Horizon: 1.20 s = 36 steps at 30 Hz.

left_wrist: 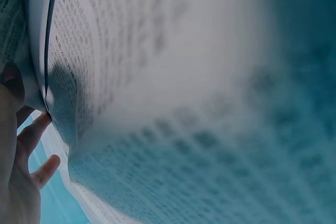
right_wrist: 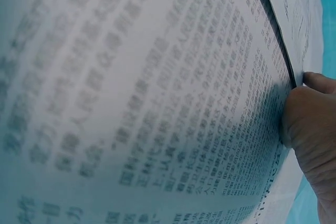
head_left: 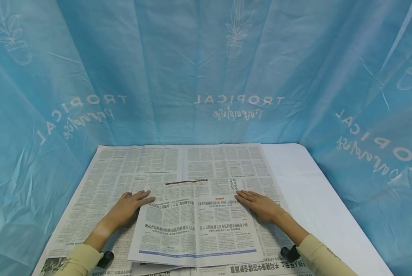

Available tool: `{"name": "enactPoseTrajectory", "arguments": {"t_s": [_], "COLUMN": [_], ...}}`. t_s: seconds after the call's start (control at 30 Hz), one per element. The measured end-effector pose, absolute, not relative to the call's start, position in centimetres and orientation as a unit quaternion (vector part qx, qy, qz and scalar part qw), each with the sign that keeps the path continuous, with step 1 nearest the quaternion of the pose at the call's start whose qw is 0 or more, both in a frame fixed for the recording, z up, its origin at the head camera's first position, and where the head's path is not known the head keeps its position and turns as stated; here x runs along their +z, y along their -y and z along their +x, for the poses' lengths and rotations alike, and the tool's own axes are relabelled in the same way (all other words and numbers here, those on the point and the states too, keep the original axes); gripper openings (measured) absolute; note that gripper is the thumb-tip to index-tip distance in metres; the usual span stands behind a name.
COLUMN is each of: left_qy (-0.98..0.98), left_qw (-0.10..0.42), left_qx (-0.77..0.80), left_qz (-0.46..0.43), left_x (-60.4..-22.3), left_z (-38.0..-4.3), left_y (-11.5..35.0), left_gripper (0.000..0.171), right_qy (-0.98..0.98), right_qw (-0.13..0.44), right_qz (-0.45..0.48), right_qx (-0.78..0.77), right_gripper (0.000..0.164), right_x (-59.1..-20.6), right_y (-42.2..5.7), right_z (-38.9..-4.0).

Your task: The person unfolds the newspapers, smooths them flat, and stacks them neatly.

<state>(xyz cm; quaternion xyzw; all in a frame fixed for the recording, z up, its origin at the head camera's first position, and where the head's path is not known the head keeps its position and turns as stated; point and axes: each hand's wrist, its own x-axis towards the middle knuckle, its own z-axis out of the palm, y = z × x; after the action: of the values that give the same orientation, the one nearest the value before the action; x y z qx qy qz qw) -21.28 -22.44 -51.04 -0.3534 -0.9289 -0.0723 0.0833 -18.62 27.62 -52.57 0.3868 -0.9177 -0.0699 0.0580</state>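
A folded newspaper lies in the middle, with a crease running down its centre. My left hand touches its upper left edge, the fingers spread and fairly straight. In the left wrist view the fingers of my left hand show at the paper's edge. On the upper right edge rests my right hand, its fingers extended over the print. The right wrist view has my right hand against the edge, most of its fingers hidden.
Larger newspaper sheets are spread beneath, covering much of the white table. Blue printed curtains enclose the back and both sides. Dark wrist devices are worn at both cuffs.
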Motion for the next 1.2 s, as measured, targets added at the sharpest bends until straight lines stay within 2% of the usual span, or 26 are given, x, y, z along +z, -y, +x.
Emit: {"name": "enactPoseTrajectory", "arguments": {"t_s": [0.37,0.57,0.73,0.8,0.9,1.07,1.2], "left_qy": [0.940,0.932,0.923,0.925,0.928,0.923,0.927], "left_qw": [0.060,0.053,0.044,0.041,0.051,0.078,0.065], "left_qx": [-0.133,-0.196,-0.242,-0.242,-0.235,-0.239,-0.235], "left_qz": [-0.308,-0.301,-0.295,-0.290,-0.286,-0.292,-0.286], "left_x": [-51.4,-51.6,-51.4,-51.3,-51.1,-50.7,-50.6], "left_z": [-21.5,-21.6,-21.5,-21.5,-21.3,-21.0,-20.8], "left_y": [22.3,22.2,22.0,21.9,21.8,21.5,21.3], "left_gripper": [0.037,0.035,0.040,0.038,0.034,0.031,0.034], "right_qy": [0.918,0.917,0.919,0.919,0.917,0.914,0.908], "right_qw": [0.064,0.089,0.119,0.125,0.130,0.135,0.144], "right_qz": [0.383,0.384,0.373,0.373,0.377,0.382,0.392], "right_qx": [-0.075,-0.062,-0.033,-0.026,-0.021,-0.023,-0.026], "right_gripper": [0.080,0.067,0.064,0.058,0.051,0.055,0.049], "right_x": [-52.6,-52.6,-52.9,-53.0,-53.0,-52.8,-52.6], "right_y": [-27.6,-27.4,-27.3,-27.3,-27.2,-27.0,-26.9], "right_z": [-18.5,-18.5,-18.6,-18.7,-18.9,-19.0,-19.0]}}
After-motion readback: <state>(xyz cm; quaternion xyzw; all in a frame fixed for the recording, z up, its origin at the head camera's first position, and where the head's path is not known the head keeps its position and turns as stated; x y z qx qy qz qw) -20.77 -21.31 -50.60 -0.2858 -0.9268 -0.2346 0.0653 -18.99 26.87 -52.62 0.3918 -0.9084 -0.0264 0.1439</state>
